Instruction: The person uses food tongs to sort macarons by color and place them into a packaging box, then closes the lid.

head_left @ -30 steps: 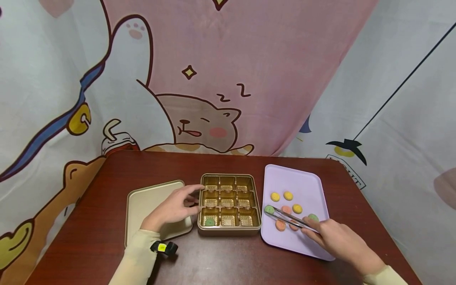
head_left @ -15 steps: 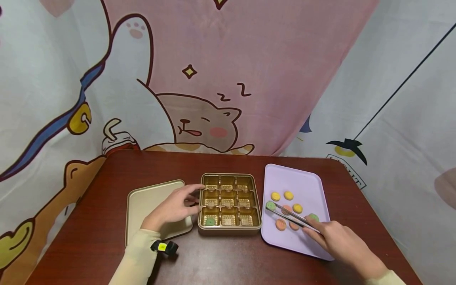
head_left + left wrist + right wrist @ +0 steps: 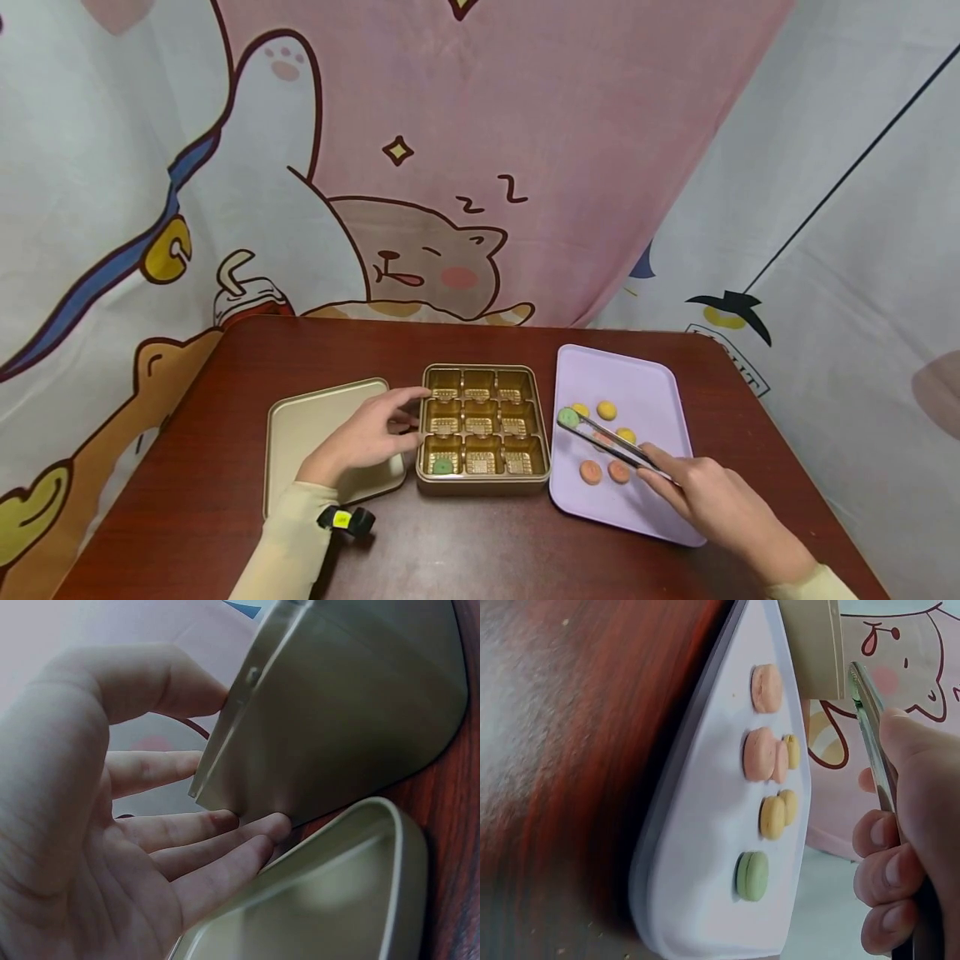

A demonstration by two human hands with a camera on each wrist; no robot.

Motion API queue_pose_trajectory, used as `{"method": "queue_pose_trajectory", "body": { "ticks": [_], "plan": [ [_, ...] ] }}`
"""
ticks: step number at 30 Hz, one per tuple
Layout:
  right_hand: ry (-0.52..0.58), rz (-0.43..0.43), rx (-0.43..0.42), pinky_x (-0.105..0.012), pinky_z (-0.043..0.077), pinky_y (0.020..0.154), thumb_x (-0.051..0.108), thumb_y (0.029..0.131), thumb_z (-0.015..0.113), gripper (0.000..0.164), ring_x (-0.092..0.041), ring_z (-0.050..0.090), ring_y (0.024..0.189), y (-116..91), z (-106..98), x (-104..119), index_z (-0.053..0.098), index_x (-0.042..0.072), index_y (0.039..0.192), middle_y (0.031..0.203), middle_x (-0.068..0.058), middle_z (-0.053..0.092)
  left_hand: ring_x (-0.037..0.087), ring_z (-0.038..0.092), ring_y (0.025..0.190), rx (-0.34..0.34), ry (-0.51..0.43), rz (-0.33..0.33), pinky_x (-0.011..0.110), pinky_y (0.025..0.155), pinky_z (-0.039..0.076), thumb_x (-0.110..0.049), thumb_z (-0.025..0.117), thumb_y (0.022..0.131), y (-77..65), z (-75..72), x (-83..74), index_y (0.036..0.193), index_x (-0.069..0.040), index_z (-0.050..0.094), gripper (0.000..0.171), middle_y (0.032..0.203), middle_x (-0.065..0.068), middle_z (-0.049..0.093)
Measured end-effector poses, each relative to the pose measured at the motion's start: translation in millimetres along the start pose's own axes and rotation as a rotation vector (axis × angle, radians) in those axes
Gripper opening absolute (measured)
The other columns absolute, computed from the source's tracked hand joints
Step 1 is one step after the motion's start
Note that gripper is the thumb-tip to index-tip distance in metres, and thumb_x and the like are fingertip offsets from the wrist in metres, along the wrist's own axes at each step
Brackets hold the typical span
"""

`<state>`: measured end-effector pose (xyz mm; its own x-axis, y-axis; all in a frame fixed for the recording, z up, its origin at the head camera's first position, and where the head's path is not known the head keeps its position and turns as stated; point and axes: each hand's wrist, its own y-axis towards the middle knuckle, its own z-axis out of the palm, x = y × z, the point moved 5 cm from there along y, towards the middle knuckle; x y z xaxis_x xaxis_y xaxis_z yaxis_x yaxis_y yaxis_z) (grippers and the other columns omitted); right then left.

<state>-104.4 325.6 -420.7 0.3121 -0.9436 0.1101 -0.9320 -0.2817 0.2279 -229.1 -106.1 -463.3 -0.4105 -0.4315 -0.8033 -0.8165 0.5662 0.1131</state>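
Observation:
My right hand [image 3: 720,500] grips metal tongs [image 3: 617,450], whose tips pinch a green macaron [image 3: 567,417] over the left part of the lilac tray [image 3: 637,379]. In the right wrist view the tongs [image 3: 874,735] are raised above the tray. Beside it stands a gold box [image 3: 484,487] with an insert of several square compartments. One green macaron [image 3: 442,467] lies in the near left compartment. My left hand [image 3: 367,433] rests its fingertips against the box's left side; in the left wrist view the fingers are extended, touching the wall and rim of the box [image 3: 337,712].
Pink macarons [image 3: 760,754], yellow macarons [image 3: 772,817] and another green macaron [image 3: 752,875] lie on the tray. A gold lid [image 3: 322,433] lies left of the box, partly under my left hand. A patterned curtain [image 3: 600,167] hangs behind the brown table [image 3: 480,550].
The tongs have risen off the tray with the green macaron, which now overlaps a yellow one in the head view. My left hand and the box have stayed put.

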Motion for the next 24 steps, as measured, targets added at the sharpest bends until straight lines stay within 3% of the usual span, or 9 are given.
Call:
{"method": "queue_pose_trajectory", "body": {
  "ticks": [5, 9, 16, 20, 24],
  "plan": [
    [0.017, 0.009, 0.017, -0.018, 0.035, 0.046, 0.033, 0.096, 0.077, 0.04, 0.001, 0.041, 0.058, 7, -2, 8, 0.075, 0.014, 0.131, 0.087, 0.004, 0.077, 0.032, 0.07, 0.112, 0.001, -0.002, 0.009, 0.042, 0.1, 0.061, -0.008, 0.076, 0.091, 0.2, 0.3, -0.3, 0.152, -0.003, 0.05, 0.066, 0.142, 0.018, 0.06],
    [0.018, -0.014, 0.017, -0.019, 0.036, 0.049, 0.035, 0.096, 0.077, 0.042, 0.001, 0.043, 0.06, 15, -1, 18, 0.074, 0.016, 0.134, 0.092, 0.005, 0.078, 0.032, 0.07, 0.112, 0.004, -0.011, 0.018, 0.043, 0.1, 0.061, -0.008, 0.076, 0.091, 0.7, 0.3, -1.1, 0.152, -0.002, 0.05, 0.066, 0.141, 0.02, 0.061],
    [0.067, -0.168, -0.036, -0.016, 0.036, 0.049, 0.031, 0.098, 0.076, 0.024, 0.006, 0.042, 0.061, 35, 6, 40, 0.072, 0.025, 0.121, 0.077, 0.021, 0.064, 0.032, 0.071, 0.112, 0.006, -0.017, 0.026, 0.043, 0.1, 0.061, -0.007, 0.075, 0.091, 1.1, -0.6, -2.6, 0.152, 0.0, 0.049, 0.066, 0.14, 0.02, 0.061],
    [0.064, -0.233, -0.085, -0.02, 0.044, 0.05, 0.03, 0.097, 0.077, 0.026, 0.005, 0.046, 0.064, 46, 8, 53, 0.073, 0.02, 0.121, 0.074, 0.021, 0.057, 0.032, 0.07, 0.113, 0.006, -0.014, 0.017, 0.041, 0.099, 0.061, -0.007, 0.075, 0.091, 1.1, -0.3, -2.4, 0.152, -0.002, 0.049, 0.067, 0.141, 0.019, 0.06],
    [0.11, -0.27, -0.063, -0.026, 0.051, 0.052, 0.032, 0.1, 0.073, 0.03, 0.011, 0.049, 0.064, 58, 13, 67, 0.073, 0.018, 0.126, 0.068, 0.028, 0.054, 0.032, 0.07, 0.113, 0.003, -0.009, 0.005, 0.04, 0.099, 0.061, -0.008, 0.075, 0.091, 0.5, -0.3, -2.0, 0.153, -0.003, 0.049, 0.067, 0.14, 0.018, 0.061]
  ]
}}
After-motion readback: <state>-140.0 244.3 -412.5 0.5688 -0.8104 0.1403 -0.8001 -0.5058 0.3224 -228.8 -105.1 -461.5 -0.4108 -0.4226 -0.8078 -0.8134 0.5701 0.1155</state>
